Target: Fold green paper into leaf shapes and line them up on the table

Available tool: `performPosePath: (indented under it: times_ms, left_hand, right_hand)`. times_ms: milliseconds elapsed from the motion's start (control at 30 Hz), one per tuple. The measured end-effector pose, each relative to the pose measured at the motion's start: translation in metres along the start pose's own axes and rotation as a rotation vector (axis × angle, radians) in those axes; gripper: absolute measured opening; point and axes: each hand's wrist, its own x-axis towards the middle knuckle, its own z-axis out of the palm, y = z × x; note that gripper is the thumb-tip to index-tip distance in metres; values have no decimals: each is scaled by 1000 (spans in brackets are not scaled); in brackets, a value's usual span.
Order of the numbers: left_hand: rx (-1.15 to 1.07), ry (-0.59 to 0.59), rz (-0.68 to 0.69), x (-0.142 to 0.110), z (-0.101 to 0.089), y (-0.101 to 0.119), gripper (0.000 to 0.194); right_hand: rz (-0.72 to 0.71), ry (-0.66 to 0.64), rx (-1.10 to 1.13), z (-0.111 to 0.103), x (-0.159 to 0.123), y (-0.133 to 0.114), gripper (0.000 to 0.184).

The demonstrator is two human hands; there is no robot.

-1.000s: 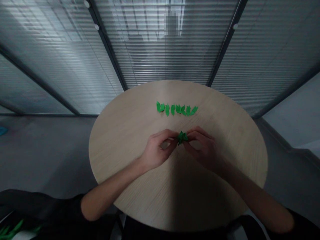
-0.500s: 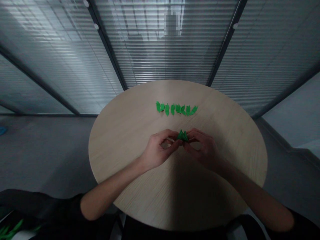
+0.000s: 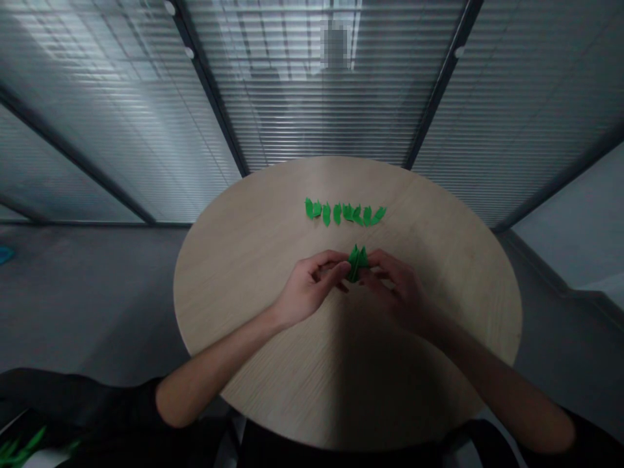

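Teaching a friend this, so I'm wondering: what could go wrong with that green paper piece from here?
The folded green paper piece is small and pinched between the left hand and right hand, so it could slip or crease wrongly. The row of green paper pieces lies just ahead on the round wooden table; a dropped piece or careless reach might disturb it.

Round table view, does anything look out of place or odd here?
Only a small blue object stands out, lying alone on the grey floor left of the round wooden table. The row of green paper pieces looks fairly even, and the folded green paper piece between the left hand and right hand looks undamaged.
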Motion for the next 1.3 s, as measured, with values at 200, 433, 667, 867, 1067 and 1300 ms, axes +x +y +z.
performPosePath:
  times_ms: [200,433,667,867,1067,1300]
  left_hand:
    - [-5,55,44,0,0,-3,23]
    - [-138,68,90,0,1,-5,29]
    - [-110,64,22,1,1,-6,28]
    - [-43,54,-32,1,1,-4,25]
    - [23,18,-80,-1,0,-1,26]
    - [43,-28,-64,-2,0,-1,27]
  right_hand:
    - [-64,6,49,0,2,2,14]
    - [-40,-6,119,-1,2,2,18]
    - [28,-11,104,-2,2,3,21]
    - [109,-29,158,0,1,5,22]
    - [111,-47,211,1,1,6,23]
    - [106,-76,220,1,1,7,25]
